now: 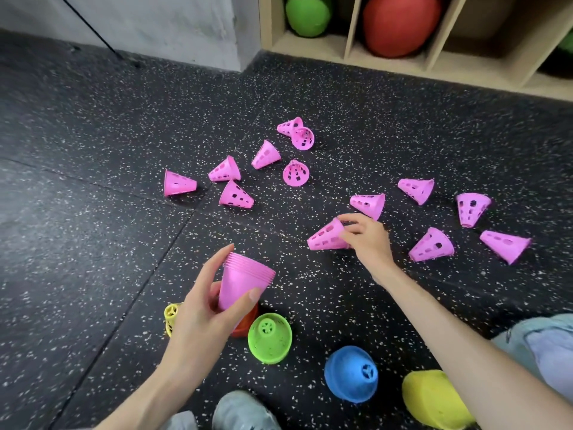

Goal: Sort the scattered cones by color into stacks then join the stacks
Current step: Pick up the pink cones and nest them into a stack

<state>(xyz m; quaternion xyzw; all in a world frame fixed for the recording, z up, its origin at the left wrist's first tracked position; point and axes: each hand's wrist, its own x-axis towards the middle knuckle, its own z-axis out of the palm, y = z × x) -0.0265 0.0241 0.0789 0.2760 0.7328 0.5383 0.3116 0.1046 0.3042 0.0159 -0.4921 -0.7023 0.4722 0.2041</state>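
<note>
**Pink cones: one in hand, a dozen left on the floor**

While my left hand (201,308) grips the nested stack of pink plastic cones (245,282) with its open mouth turned up and to the right, my right hand (364,235) pinches the narrow tip of a single perforated pink plastic cone (325,238) lying on its side just left of it. To do this step well, I judge I should lift that cone by the tip, turn its wide mouth toward the stack and seat it squarely, so the rims nest evenly and do not jam. The thin perforated walls look flexible, so a light pinch should do.

Twelve more loose pink cones (266,155) lie scattered on their sides, some to the far left, some to the right, near my right hand. I would take the nearest right-hand ones first.

Near me stand finished stacks: a green stack (269,338), a blue stack (352,373), a yellow stack (434,398) at the near right, another yellow one (171,318) partly hidden behind my left hand, and an orange-red stack (246,324) mostly hidden beneath the pink stack. Joining is not yet begun.

The surface is a black speckled rubber floor (93,181) with seams between mats. At the far right a pale wooden cubby shelf (350,41) holds a green ball (305,13) and a red ball (400,24); a grey wall (155,23) rises at the far left.
</note>
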